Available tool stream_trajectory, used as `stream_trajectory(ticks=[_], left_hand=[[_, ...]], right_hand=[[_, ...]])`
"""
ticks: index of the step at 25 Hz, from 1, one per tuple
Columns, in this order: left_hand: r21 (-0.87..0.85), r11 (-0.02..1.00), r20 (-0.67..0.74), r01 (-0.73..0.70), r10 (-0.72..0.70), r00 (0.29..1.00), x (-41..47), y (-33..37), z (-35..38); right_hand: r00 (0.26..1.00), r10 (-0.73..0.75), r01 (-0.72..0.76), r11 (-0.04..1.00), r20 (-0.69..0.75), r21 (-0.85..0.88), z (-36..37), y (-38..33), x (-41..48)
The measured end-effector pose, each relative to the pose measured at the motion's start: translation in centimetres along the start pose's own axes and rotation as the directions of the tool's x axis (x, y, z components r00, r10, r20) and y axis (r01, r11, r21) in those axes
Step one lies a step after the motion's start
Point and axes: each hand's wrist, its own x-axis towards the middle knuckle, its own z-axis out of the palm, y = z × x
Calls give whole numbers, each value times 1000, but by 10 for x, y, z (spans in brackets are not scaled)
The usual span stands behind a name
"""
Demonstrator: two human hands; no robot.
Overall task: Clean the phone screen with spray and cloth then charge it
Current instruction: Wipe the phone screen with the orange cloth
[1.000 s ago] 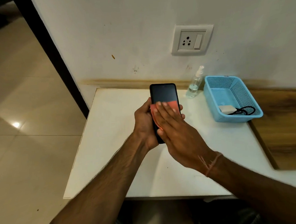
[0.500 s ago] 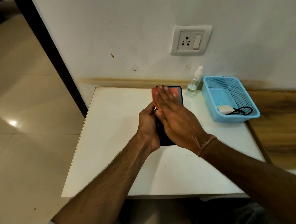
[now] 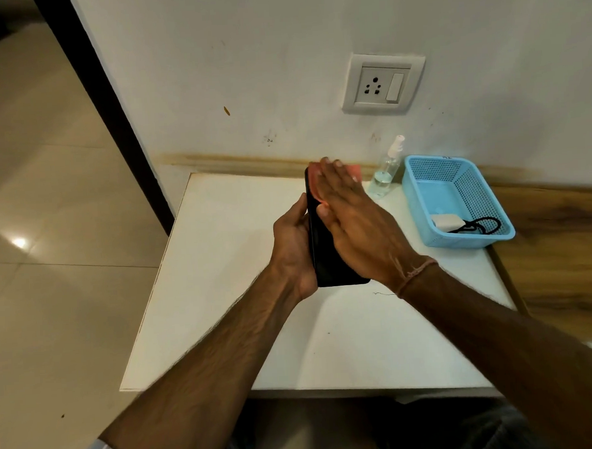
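Head camera shows the left hand (image 3: pixel 294 248) gripping the black phone (image 3: pixel 328 270) by its edge, raised over the table (image 3: pixel 223 296) towards its far edge. The right hand (image 3: pixel 352 221), fingers straight and flat, presses a pink cloth (image 3: pixel 315 183) onto the screen's upper end. Wiping well likely calls for light, even pressure in full-length strokes, with a firm grip so the phone cannot slip. A spray bottle (image 3: pixel 386 175) stands at the far edge beside the blue basket (image 3: pixel 494 236) holding the charger (image 3: pixel 446 221).

Stained white wall (image 3: pixel 244 55) behind a white table (image 3: pixel 205 280) — glossy beige floor tiles (image 3: pixel 52 305) left.
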Motion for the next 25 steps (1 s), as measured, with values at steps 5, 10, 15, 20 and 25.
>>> stream_trajectory(ticks=[5, 10, 15, 20, 25], left_hand=[[37, 999, -52, 10, -8, 999, 1, -6, 5], [0, 1000, -23, -10, 10, 1000, 0, -6, 3], [44, 999, -42, 10, -8, 999, -1, -5, 7], [-5, 999, 21, 40, -40, 999, -3, 1, 6], [-44, 998, 75, 53, -50, 996, -4, -1, 7]], right_hand=[[976, 215, -208, 970, -41, 122, 4, -6, 1], [997, 80, -82, 991, 23, 102, 17, -15, 4], [984, 175, -175, 984, -21, -29, -6, 9, 13], [997, -54, 56, 998, 51, -36, 10, -9, -36], [995, -75, 87, 978, 69, -191, 32, -16, -123]])
